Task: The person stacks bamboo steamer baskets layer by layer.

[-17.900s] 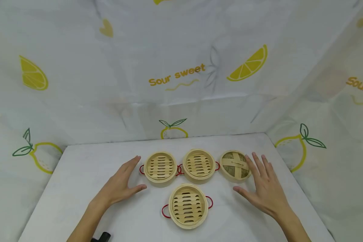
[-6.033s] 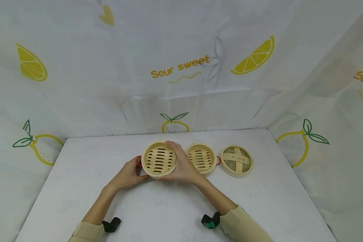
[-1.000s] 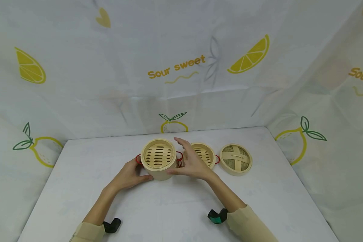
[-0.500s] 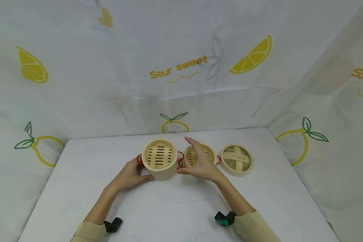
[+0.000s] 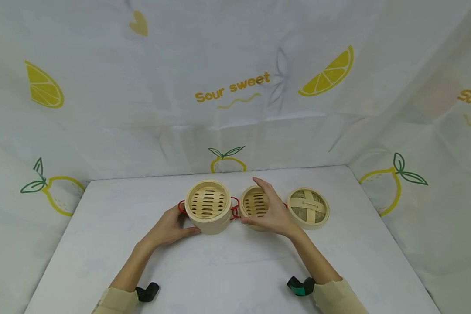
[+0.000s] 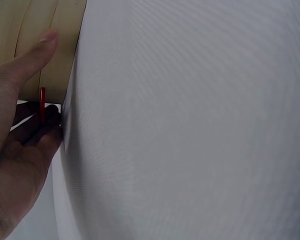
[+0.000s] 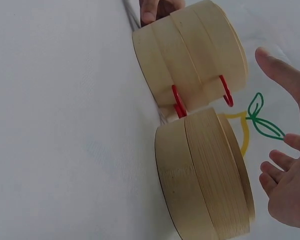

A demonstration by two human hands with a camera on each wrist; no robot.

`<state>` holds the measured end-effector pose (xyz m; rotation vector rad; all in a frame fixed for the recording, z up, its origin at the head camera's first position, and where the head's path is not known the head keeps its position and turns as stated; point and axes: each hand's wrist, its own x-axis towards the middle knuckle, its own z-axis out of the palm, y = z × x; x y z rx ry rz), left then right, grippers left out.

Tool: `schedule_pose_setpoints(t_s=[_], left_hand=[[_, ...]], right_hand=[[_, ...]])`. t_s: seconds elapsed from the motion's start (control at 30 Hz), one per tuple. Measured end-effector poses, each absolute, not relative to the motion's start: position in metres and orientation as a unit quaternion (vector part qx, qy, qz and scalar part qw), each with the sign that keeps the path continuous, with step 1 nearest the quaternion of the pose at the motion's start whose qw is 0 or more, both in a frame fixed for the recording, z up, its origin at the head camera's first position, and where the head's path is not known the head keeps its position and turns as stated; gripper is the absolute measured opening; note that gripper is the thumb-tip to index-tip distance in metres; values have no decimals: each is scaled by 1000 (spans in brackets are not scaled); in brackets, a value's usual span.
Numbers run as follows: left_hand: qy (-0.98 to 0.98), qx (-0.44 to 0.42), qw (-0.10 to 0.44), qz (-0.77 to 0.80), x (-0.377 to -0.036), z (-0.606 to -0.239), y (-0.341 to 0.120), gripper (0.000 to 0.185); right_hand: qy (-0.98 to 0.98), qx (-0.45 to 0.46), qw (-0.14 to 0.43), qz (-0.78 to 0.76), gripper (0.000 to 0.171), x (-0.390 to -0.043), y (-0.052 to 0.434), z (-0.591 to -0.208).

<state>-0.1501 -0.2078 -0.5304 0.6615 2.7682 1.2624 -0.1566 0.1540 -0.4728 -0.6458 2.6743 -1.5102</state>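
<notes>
Two small bamboo steamer baskets stand stacked left of centre, the upper basket point(image 5: 207, 201) squarely on the lower basket point(image 5: 213, 228). My left hand point(image 5: 169, 227) holds the lower one from the left; in the left wrist view its thumb point(image 6: 37, 55) presses the bamboo wall, with a red handle point(image 6: 42, 102) by the fingers. Right of the stack is a single steamer basket point(image 5: 254, 200). Over its right side hovers my right hand point(image 5: 274, 216), thumb and fingers spread. The right wrist view shows this hand point(image 7: 290, 170) apart from the basket wall point(image 7: 205, 175).
A woven bamboo steamer lid point(image 5: 308, 206) lies right of the single basket. Red wire handles point(image 5: 234, 207) of the stack and single basket nearly meet. The white tabletop point(image 5: 220, 270) ends at a lemon-print curtain point(image 5: 161, 109) behind.
Formerly in front, one basket now sits on the left basket. Over the last second my right hand has left the stack and moved right above the single basket; my left hand stays put.
</notes>
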Motion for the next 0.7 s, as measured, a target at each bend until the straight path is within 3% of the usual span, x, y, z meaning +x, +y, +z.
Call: schedule_pose_setpoints(t_s=[0.7], left_hand=[[886, 209, 18, 413, -150, -530, -207, 81]], right_hand=[[871, -163, 0, -463, 120, -158, 186, -487]])
